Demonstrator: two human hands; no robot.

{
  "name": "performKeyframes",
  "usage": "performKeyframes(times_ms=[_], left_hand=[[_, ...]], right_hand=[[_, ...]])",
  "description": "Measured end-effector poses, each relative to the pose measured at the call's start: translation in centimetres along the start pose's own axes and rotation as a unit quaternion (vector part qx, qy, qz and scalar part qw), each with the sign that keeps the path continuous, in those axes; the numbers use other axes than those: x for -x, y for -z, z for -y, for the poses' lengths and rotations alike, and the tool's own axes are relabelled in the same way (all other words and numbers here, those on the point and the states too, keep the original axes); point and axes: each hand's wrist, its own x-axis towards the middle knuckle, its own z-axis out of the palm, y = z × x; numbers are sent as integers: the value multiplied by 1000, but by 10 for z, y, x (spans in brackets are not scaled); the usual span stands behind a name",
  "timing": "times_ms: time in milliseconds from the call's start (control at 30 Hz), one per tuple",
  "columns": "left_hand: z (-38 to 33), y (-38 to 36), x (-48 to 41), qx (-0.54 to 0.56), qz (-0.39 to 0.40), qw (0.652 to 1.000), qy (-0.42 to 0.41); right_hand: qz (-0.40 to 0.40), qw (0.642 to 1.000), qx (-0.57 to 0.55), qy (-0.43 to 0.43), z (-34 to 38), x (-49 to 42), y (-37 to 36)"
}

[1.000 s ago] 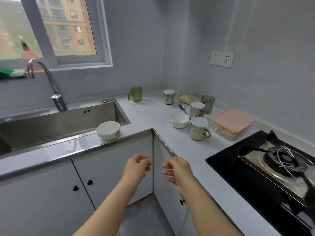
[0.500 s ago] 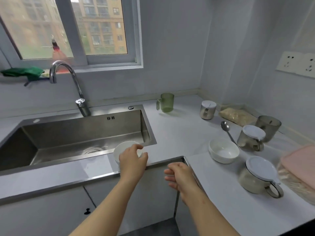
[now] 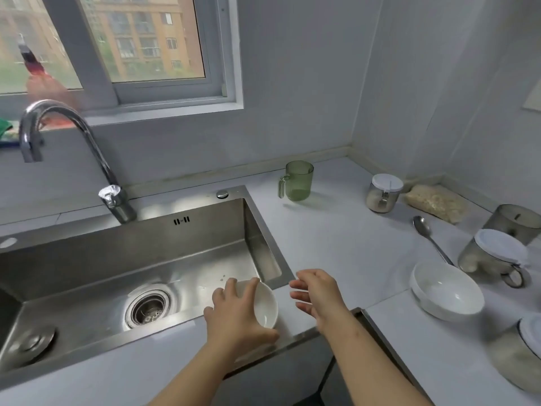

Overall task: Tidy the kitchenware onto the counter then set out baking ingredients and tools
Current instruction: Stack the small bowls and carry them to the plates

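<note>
Gripping the white bowl (image 3: 267,305) w/ L hand (image 3: 234,316), fingers curled over its rim, tilted on the sink (image 3: 187,241) front ledge, R hand (image 3: 319,294) beside it, fingers apart & empty, one-sided hold could drop it into the basin.

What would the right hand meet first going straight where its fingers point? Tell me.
The right hand would probably meet the small round white bowl the left hand grips; depth is unclear.

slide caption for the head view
Left hand grips white bowl at the sink rim; right hand open beside it.
</note>
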Motion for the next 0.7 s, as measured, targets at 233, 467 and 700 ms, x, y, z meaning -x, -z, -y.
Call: performKeyframes(times_ms=[233, 467, 700], left_hand=[[-33, -1, -31, 50, 1, 992, -115], [-96, -2, -82, 18, 9, 982, -186], [-135, -15, -112, -34, 49, 981, -183]], right_hand=[[-93, 994, -63, 12, 8, -17, 11], [-161, 983, -88, 11, 20, -32, 64], [-190, 978, -81, 17, 26, -51, 118]])
